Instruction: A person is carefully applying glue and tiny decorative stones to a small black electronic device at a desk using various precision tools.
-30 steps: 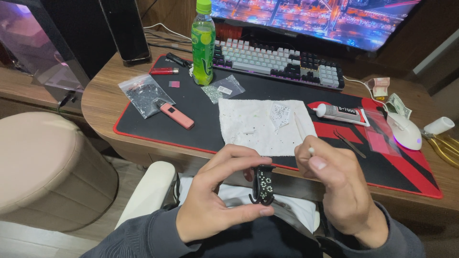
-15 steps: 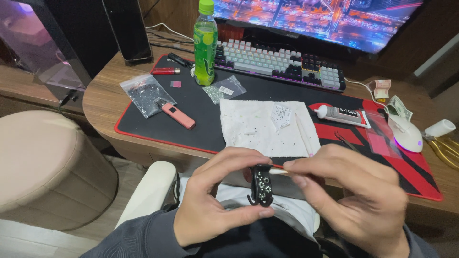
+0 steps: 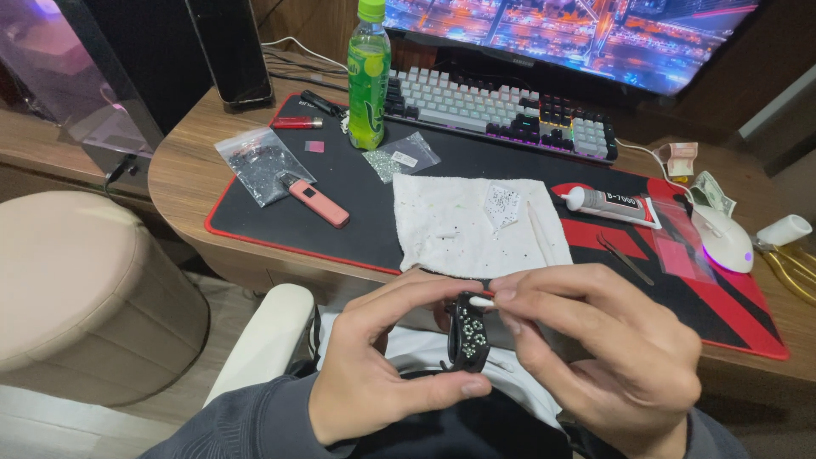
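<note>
Head view shows my left hand (image 3: 382, 374) pinching a half-jewelled black case (image 3: 468, 333), right fingers (image 3: 544, 306) gripping a white-tipped stick (image 3: 481, 302) on it.

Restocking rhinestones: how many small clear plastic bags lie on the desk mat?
2: one clear plastic bag of dark stones at the mat's left edge, one smaller clear bag beside the green bottle. Others may be hidden.
</note>
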